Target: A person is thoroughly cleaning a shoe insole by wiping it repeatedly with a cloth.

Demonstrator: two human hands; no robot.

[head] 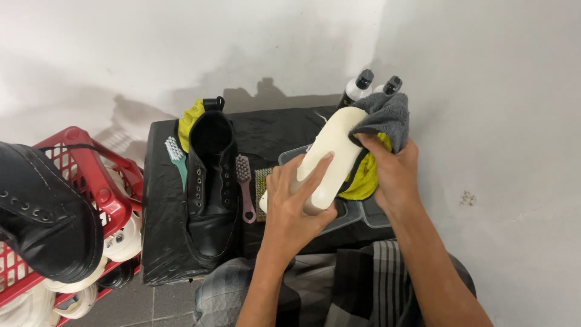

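A: Where's the shoe sole (330,158)?
B: Left hand (295,203) wraps it above the grey tray (357,212); right hand (393,169) pinches a grey cloth (387,115) against its tip.
A: Room?
B: Black shoe (210,188) lies near on the left.

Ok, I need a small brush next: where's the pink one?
In the head view, the pink brush lies on the black table cover, between the black shoe and the left hand.

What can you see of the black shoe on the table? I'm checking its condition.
The black shoe is a smooth, leather-looking lace-up with metal eyelets and no laces visible. It stands upright, toe toward the person, opening toward the wall, on the black-covered table. A green brush lies along its left, a pink brush along its right. Neither hand touches it.
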